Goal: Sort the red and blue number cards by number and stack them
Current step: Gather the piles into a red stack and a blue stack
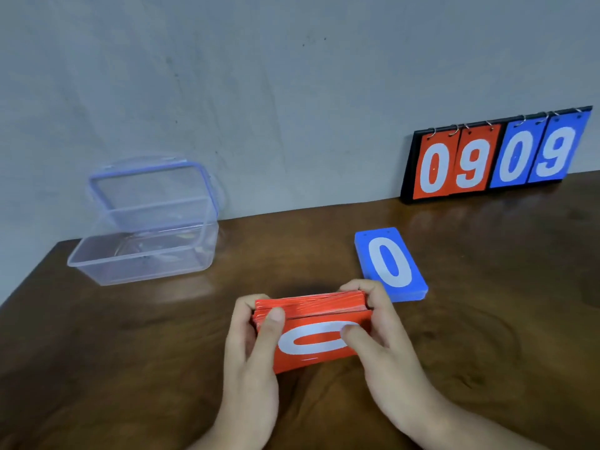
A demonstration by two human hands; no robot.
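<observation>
- Setting: a dark wooden table [130,352] set against a pale grey wall [292,76].
- Far left: a clear box [143,254] with its hinged lid raised. Nothing can be made out inside it.
- Far right: a scoreboard [496,157] leaning on the wall, showing red 0 and 9, then blue 0 and 9.
- Blue stack [389,264]: lies flat on the table, edges flush, a white 0 on top. It sits just beyond your right hand [383,349] and apart from it.
- Red stack [318,336]: held on its long edge at the table's near middle, its front card a 0 turned sideways towards you. The upper edges are fanned and uneven.
- Your left hand [250,368] grips the stack's left end, thumb on the front face and fingers behind.
- Your right hand grips the right end, thumb across the 0 and fingers curled over the top corner.
- Step in hand, as judged: squaring up the red stack, the blue one apparently finished. Whether the red cards behind the 0 run in order cannot be told.
- Next move, as judged: tap the long edge on the table until the cards sit flush, keeping even pressure at both ends so none slips out.
- Then lay the stack flat, 0 uppermost, beside the blue stack.
</observation>
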